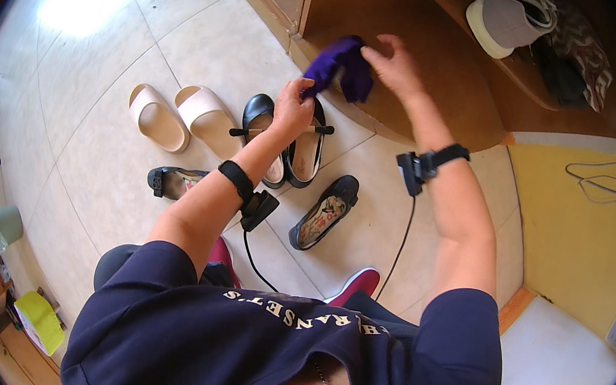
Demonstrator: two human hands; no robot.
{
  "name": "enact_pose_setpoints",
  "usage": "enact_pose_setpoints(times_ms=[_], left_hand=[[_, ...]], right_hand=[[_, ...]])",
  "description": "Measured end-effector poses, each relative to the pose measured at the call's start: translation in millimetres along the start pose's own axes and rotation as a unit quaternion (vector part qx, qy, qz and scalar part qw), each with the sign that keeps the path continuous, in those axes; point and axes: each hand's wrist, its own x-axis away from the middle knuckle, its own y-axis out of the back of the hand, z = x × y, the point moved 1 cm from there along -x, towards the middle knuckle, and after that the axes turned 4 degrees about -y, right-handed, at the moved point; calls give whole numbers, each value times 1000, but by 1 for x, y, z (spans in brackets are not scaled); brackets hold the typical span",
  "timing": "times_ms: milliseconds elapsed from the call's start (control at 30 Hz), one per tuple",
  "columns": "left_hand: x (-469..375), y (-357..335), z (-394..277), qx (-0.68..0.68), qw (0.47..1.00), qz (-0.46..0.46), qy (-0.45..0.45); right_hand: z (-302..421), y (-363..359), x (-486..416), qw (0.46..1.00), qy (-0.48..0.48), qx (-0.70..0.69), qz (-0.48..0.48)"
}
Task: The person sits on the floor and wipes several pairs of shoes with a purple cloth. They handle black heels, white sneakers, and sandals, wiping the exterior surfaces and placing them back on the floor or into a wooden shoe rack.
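Note:
A purple cloth (338,66) hangs between my two hands over the edge of the wooden cabinet's bottom panel. My left hand (294,109) grips its lower left end above the black shoes. With thumb and fingers spread, my right hand (393,67) is at the cloth's upper right edge; whether it pinches the cloth is unclear. Below my left hand stand a pair of black shoes (305,155) with a thin rod across them. A pair of pale pink slides (158,119) lies to their left. One dark flat with a floral insole (325,215) lies nearer me, another (171,182) partly behind my left forearm.
A brown wooden shoe cabinet (440,53) spans the top, with a grey sneaker (508,21) and crumpled fabric (581,58) on its shelf. At the right is a yellow panel (576,214) with a cable loop. A pale green bin (6,227) stands far left. Cables trail from both wrist straps.

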Motion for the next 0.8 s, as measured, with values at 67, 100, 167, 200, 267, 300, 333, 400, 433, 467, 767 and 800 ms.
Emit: enact_pose_setpoints(times_ms=[67,100,167,200,267,300,333,400,433,467,767,800], left_hand=[[-1,2,0,-50,997,-34,-52],[-3,4,0,-53,997,-41,-41],[-7,3,0,-56,997,-52,-32],[-8,3,-2,-71,994,-61,-57],[-12,0,-5,-65,992,-71,-81],[-14,-1,-7,-60,993,-68,-80],[-15,-3,-10,-58,992,-68,-90],[-22,-10,-16,-55,987,-71,-133],[-27,-14,-18,-54,983,-78,-155],[-31,-19,-21,-51,980,-62,-180],[-61,-70,-25,-98,970,-24,-220],[-61,-76,-24,-133,967,-16,-216]], right_hand=[[-7,-32,-9,975,146,152,-72],[-10,-53,-11,982,164,91,-29],[-14,-94,-9,983,164,75,32],[-15,-108,-4,967,208,141,-32],[-14,-133,-5,960,177,204,-77],[-15,-140,-7,959,146,231,-71],[-18,-141,-11,957,152,234,-75],[-27,-141,-22,955,170,229,-76],[-34,-139,-29,958,159,234,-44],[-43,-134,-38,958,173,227,-33],[-85,-46,-128,931,89,343,-91],[-85,-45,-129,920,81,374,-86]])
